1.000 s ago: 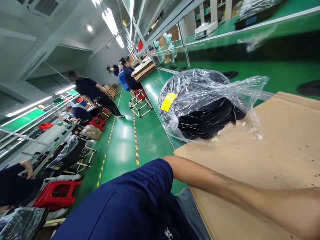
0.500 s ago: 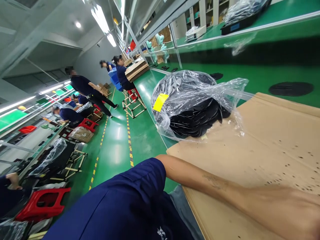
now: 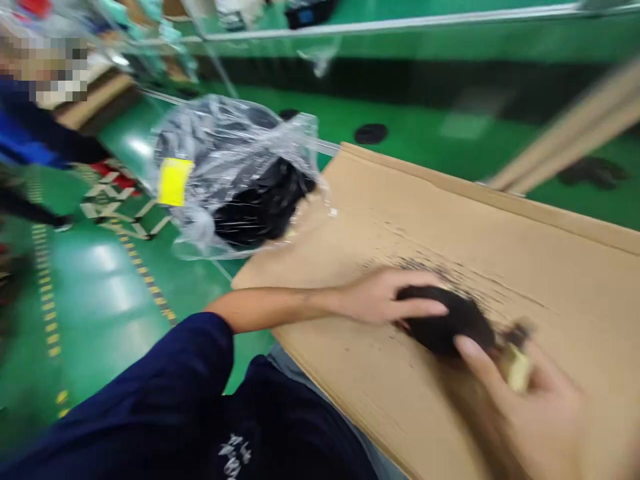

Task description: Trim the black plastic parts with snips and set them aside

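My left hand (image 3: 387,299) lies on a brown cardboard sheet (image 3: 505,233), its fingers closed over the left edge of a black round piece (image 3: 450,327). My right hand (image 3: 535,407) comes in at the lower right, blurred, pinching a small yellowish tool (image 3: 515,367) with a dark tip close to the black piece. Dark specks are scattered on the cardboard beyond the piece. A clear plastic bag (image 3: 230,173) full of black round pieces, with a yellow label (image 3: 174,181), rests at the cardboard's far left corner.
The cardboard lies on a green workbench (image 3: 425,133) with loose black discs (image 3: 370,133) on it. Cardboard strips (image 3: 565,147) lean at the right. A green floor with yellow tape (image 3: 47,313) runs at the left, where another person (image 3: 30,127) stands.
The view has swung right and down from the aisle to the cardboard. Both my hands and the black piece have come into sight; earlier only my left forearm showed.
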A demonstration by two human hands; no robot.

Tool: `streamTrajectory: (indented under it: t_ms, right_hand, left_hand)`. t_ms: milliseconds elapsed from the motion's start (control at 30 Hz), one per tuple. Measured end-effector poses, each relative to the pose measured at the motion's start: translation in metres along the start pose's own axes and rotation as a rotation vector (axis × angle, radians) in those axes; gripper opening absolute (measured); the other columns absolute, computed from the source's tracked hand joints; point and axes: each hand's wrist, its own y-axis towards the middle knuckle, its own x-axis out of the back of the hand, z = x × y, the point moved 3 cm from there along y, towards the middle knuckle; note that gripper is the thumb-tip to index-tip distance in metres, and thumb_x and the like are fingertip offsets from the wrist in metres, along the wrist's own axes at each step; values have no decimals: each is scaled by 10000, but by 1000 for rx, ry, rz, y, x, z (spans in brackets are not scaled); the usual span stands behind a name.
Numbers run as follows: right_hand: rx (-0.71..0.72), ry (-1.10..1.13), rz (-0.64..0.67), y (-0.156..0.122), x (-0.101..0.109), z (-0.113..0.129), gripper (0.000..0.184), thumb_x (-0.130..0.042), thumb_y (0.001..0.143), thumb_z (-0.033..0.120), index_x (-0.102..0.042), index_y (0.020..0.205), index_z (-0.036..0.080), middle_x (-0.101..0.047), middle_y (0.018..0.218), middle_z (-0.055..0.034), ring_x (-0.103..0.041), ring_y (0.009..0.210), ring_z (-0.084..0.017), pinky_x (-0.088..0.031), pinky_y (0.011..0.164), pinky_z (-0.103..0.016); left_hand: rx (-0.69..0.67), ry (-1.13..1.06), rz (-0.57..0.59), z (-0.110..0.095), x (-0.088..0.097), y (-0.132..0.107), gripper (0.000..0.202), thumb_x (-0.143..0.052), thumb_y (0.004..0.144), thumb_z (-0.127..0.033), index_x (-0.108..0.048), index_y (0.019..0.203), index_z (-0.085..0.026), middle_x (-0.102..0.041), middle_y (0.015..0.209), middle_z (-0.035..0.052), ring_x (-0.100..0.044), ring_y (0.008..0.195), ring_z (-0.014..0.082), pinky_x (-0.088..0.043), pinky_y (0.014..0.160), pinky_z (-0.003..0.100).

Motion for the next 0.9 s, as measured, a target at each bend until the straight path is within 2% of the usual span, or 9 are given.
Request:
streamTrajectory:
  t_ms: [33, 100, 200, 367, 500, 633, 800, 900]
  right_hand:
    - [-23, -18, -21, -2, 2, 7, 304, -827, 756, 510, -707, 850, 248, -668, 767, -34, -588, 689, -188, -508, 636, -317]
    - [-29, 24, -60, -2, 1, 16, 332, -806, 755, 539, -688, 853, 244, -624, 723, -9, -525, 625, -164, -471, 598, -310]
    - [-57, 77, -26, -2, -4, 19, 336, -796, 756, 524, -647, 809, 228, -562, 684, 22, -468, 598, -133, -440, 569, -278]
    - [-77, 134, 7, -9, -6, 18, 303, -776, 791, 486, -623, 830, 227, -544, 695, 32, -462, 613, -126, -460, 610, -275]
    - [-76, 147, 18, -10, -8, 18, 300, -774, 798, 485, -620, 844, 232, -527, 684, 35, -449, 598, -124, -451, 587, -271]
    - [-66, 135, 5, -10, -10, 17, 303, -779, 797, 486, -624, 849, 231, -545, 693, 32, -467, 603, -126, -463, 593, -274]
    - [-26, 104, -17, -10, -11, 16, 318, -792, 786, 511, -652, 856, 233, -599, 717, 23, -523, 628, -140, -490, 606, -281]
    - [79, 12, -55, -11, -9, 19, 254, -774, 823, 470, -695, 915, 247, -692, 826, -10, -607, 715, -170, -532, 689, -315]
  left_hand:
    - [-4, -44, -16, 2, -2, -3, 214, -624, 965, -347, -688, 1048, -161, -737, 1017, 49, -706, 971, 187, -592, 890, 298]
    - [-18, -71, -30, 4, -5, -7, 247, -588, 978, -392, -672, 994, -160, -705, 899, 37, -667, 827, 156, -556, 751, 264]
    - [-37, 6, -36, 4, -7, -11, 265, -582, 973, -419, -647, 911, -170, -659, 814, 17, -596, 739, 130, -488, 686, 242]
    - [-49, 119, -96, -1, -11, -14, 250, -561, 981, -422, -640, 988, -184, -680, 874, 21, -610, 796, 137, -491, 746, 249]
    - [-36, 102, -109, 2, -13, -15, 236, -540, 997, -403, -629, 1035, -188, -681, 894, 17, -616, 804, 130, -498, 749, 234]
    - [-52, 85, -122, 3, -13, -15, 213, -562, 989, -383, -634, 1005, -184, -668, 853, 8, -610, 764, 118, -497, 712, 220]
    - [-179, 163, -169, -4, -11, -16, 194, -598, 979, -354, -660, 953, -171, -673, 799, 8, -602, 705, 105, -495, 659, 214]
    - [-301, 285, -150, -8, -12, -19, 195, -594, 990, -344, -682, 978, -171, -703, 825, 30, -629, 727, 117, -516, 668, 233]
